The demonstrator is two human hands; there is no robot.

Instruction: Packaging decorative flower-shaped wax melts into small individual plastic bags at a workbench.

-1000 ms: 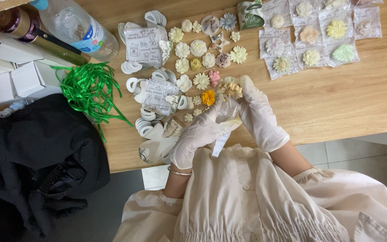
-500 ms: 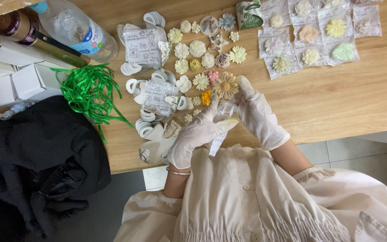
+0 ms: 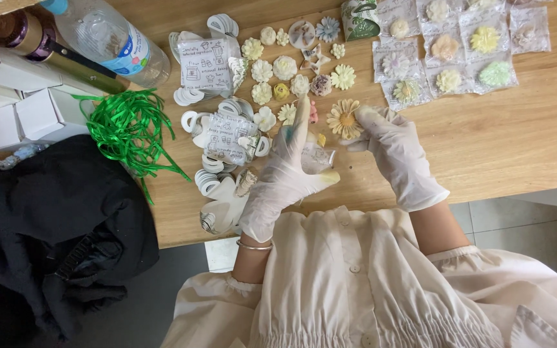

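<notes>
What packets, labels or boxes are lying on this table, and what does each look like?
Clear plastic packets: far right, in rows, one flower shape in each.
White printed label cards: centre left, rectangular, black print.
Bottle label: on the clear water bottle, far left, white and blue.
White boxes: left edge, small, plain.
Green patterned packet: far edge, small.
Clear packet: by the left hand.
</notes>
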